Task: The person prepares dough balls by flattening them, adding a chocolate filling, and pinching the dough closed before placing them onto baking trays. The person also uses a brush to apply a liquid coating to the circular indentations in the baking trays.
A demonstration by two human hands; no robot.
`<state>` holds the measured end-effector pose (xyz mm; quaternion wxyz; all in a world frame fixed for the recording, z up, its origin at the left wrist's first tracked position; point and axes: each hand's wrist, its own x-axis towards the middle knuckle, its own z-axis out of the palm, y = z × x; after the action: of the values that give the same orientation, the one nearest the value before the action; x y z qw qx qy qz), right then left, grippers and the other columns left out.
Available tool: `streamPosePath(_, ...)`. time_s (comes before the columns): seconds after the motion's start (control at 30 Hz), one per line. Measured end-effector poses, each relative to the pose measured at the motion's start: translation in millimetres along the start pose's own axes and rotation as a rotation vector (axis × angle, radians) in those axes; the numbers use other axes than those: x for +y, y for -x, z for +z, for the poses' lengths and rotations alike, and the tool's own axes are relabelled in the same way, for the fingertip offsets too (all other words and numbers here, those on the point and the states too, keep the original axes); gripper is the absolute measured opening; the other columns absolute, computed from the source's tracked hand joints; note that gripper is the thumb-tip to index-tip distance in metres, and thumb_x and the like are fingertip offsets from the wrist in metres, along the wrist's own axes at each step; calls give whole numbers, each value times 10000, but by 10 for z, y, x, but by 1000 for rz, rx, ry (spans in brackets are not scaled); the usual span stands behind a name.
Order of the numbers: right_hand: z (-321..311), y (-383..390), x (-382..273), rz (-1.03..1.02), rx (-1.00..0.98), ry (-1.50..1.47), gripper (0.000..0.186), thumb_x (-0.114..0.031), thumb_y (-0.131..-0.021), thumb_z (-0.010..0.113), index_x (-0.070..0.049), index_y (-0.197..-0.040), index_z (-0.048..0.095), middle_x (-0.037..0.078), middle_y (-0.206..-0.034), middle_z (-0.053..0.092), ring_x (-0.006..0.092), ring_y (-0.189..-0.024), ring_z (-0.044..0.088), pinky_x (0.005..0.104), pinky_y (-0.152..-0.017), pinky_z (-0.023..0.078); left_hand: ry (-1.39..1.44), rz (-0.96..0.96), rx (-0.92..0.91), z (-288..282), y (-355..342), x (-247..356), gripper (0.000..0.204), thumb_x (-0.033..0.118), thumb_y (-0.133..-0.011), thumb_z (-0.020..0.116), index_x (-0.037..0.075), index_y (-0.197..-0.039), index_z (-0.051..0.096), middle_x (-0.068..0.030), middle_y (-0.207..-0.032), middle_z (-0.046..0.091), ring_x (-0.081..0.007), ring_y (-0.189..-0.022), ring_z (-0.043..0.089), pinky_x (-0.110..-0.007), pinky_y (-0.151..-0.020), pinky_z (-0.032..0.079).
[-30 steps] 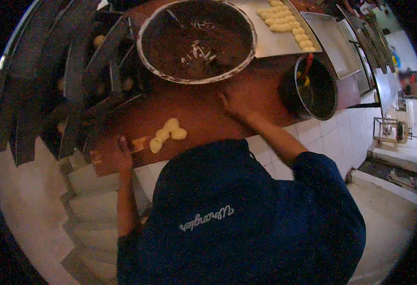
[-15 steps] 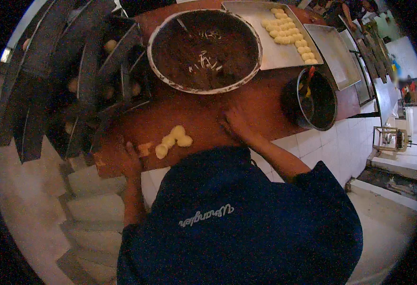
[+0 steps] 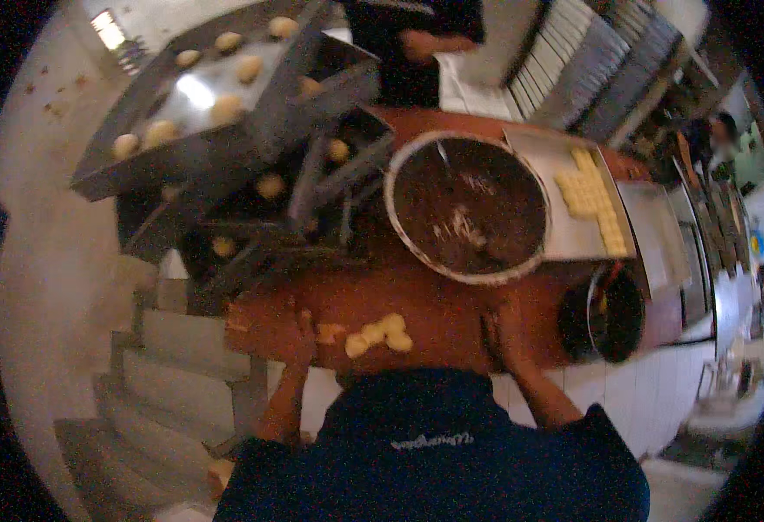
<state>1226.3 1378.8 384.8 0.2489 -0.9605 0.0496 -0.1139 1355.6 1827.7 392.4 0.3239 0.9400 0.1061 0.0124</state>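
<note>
On the reddish-brown table (image 3: pixel 434 304), a small cluster of pale dough balls (image 3: pixel 380 336) lies between my two hands. My left hand (image 3: pixel 300 335) rests on the tabletop left of the cluster, fingers extended, with a light patch on the wood beside it. My right hand (image 3: pixel 507 332) lies on the table to the right of the dough, just below the big basin, fingers stretched forward and nothing seen in it. Both hands are somewhat blurred. A large round basin (image 3: pixel 393 209) of dark brown filling stands beyond the dough.
A metal tray (image 3: pixel 573 244) holds rows of shaped dough; another tray (image 3: pixel 656 239) sits right of it. A dark pot (image 3: pixel 627 326) stands at right. Stacked dark trays (image 3: pixel 103 178) with round dough balls fill the left. Another person's hand (image 3: pixel 425 43) shows across the table.
The view has tilted up and left, showing the stacked trays and another person across the table. My right hand has shifted away from the dough balls, which lie as before.
</note>
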Motion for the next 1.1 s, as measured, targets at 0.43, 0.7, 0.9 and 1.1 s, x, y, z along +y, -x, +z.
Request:
streamPosePath(0.43,-2236,-2345,-3203,-783,-499,-739,368,-123,-818,789,-18,-1141,648,87,-1084,677,211,-1017,645,376,-907,510,-10,21,-7,142,108,239,592,496,-996,484,12,-1319,592,-271,-1249,621,-429,-1141,601,-492,-1008,459)
streamPosePath(0.7,-1848,-4795,-5767,-1156,-128,-388,513,-272,-808,778,59,-1176,643,155,-904,735,206,-763,720,324,-676,577,27,23,41,211,11,182,565,465,-974,533,24,-1324,592,-266,-1238,627,-420,-1134,607,-486,-1004,467)
streamPosePath(0.9,-738,-5448,-6266,-797,134,-145,474,-394,-854,674,21,-1083,697,180,-928,736,264,-828,710,417,-768,561,40,-1,58,167,-132,68,550,442,-958,570,33,-1327,593,-263,-1229,632,-413,-1128,612,-481,-1000,472)
streamPosePath(1.1,-1291,-5372,-5971,-1063,-56,-161,465,-447,-935,609,-4,-995,739,124,-806,719,218,-725,651,433,-726,532,48,43,5,5,-216,36,540,418,-943,607,43,-1330,593,-259,-1221,636,-406,-1123,616,-475,-997,478)
